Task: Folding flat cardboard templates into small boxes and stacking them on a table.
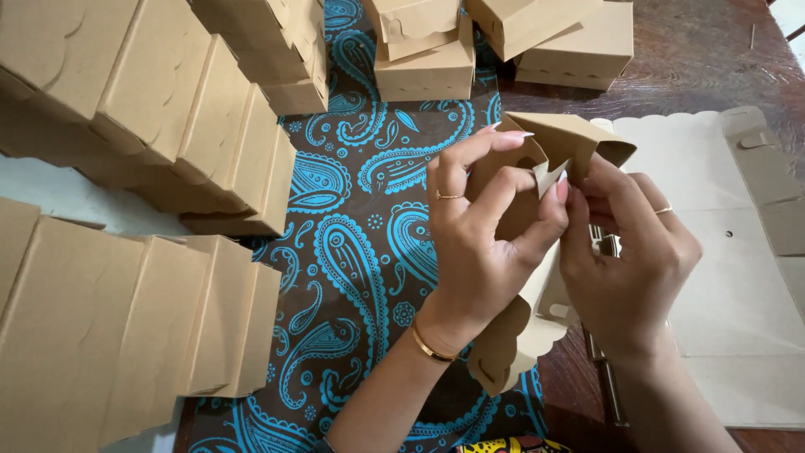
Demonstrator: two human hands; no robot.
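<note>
Brown paisley cloth (360, 243) (blue-patterned) covers the wooden table (713, 59).

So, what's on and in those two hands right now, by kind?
half-folded cardboard box, gripped by both: 1
rings: 2, one on the left hand at, one on the right hand at
bracelet, on the left wrist: 1
Total: 4
</note>
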